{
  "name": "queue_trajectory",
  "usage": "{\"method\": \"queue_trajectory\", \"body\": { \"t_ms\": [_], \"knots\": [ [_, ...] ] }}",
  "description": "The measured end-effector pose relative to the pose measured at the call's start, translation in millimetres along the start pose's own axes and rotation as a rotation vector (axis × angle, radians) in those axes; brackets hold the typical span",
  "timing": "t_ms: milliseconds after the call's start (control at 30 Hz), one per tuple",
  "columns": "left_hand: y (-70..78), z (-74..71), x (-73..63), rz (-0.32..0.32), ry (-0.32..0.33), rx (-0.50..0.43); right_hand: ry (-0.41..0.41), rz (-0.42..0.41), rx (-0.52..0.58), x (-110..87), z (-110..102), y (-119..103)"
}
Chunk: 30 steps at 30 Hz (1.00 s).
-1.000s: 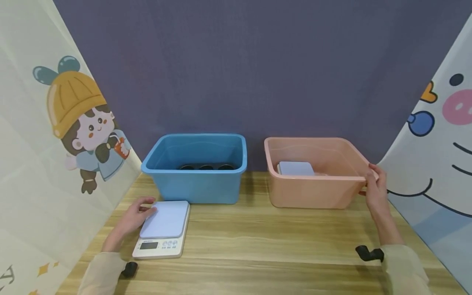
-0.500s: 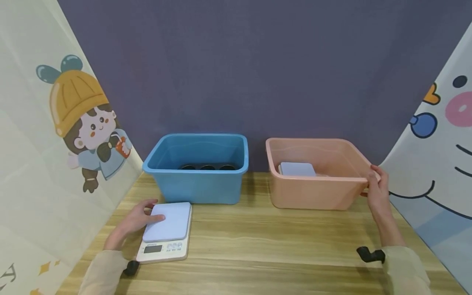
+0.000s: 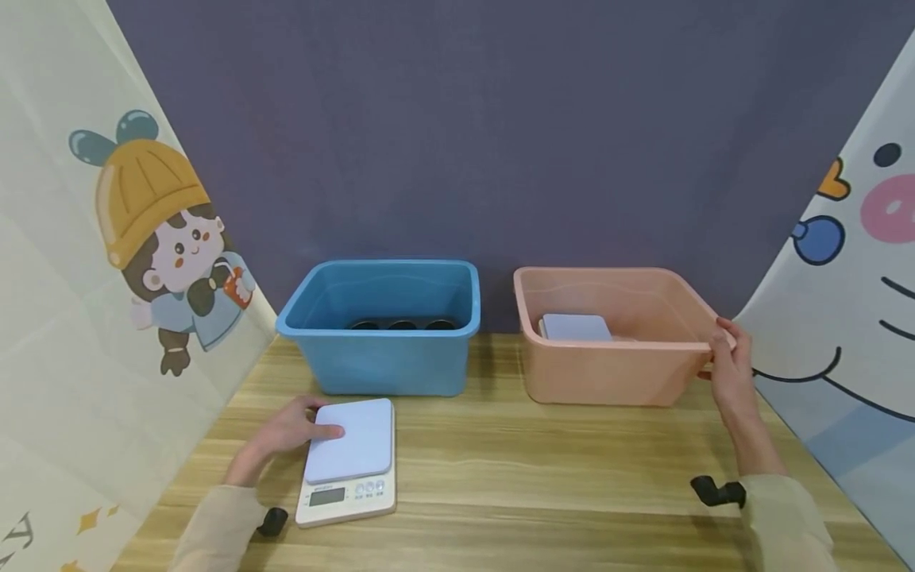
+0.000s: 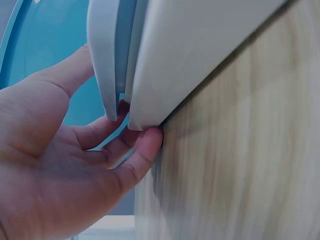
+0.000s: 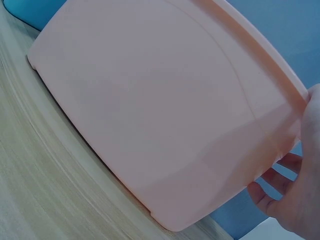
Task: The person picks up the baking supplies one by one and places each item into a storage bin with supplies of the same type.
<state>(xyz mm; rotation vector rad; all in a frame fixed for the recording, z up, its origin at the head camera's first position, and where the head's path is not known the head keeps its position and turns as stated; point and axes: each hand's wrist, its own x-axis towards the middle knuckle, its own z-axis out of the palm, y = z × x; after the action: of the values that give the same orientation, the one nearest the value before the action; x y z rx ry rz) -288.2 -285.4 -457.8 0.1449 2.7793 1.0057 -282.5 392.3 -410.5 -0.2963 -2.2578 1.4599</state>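
A white kitchen scale lies flat on the wooden table, its display and buttons towards the near edge. My left hand grips its left side, thumb on top of the weighing plate. In the left wrist view, the fingertips touch the scale's lower edge near the tabletop. At the right, my right hand holds the near right corner of a pink plastic basin, thumb over the rim. Its fingers curl against the basin's outer side in the right wrist view.
Left of the pink basin stands a blue basin with several dark round-topped items low inside. A white flat object, partly hidden, lies in the pink basin. Behind them hangs a dark curtain; printed panels flank both sides.
My left hand has shifted the scale right and slightly nearer, its thumb moving further onto the plate and the scale turning a little. The right hand keeps its hold on the pink basin.
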Motion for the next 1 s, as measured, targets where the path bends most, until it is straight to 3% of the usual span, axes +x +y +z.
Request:
{"method": "queue_trajectory", "body": {
  "t_ms": [267,367,767,1000],
  "knots": [
    [14.8,3.4,-3.0,-0.017,0.005,-0.04,-0.002,-0.004,-0.012,1.2,0.2,0.6],
    [22.4,3.8,-3.7,0.006,0.018,-0.075,0.002,0.003,-0.008,0.9,-0.2,0.5],
    [53.8,5.5,-6.5,0.171,0.073,-0.246,0.012,-0.004,-0.003,1.6,0.0,-0.9],
    [71.7,5.2,-4.0,0.257,0.041,-0.32,0.027,0.004,-0.008,1.2,1.7,-1.6]
  ]
}}
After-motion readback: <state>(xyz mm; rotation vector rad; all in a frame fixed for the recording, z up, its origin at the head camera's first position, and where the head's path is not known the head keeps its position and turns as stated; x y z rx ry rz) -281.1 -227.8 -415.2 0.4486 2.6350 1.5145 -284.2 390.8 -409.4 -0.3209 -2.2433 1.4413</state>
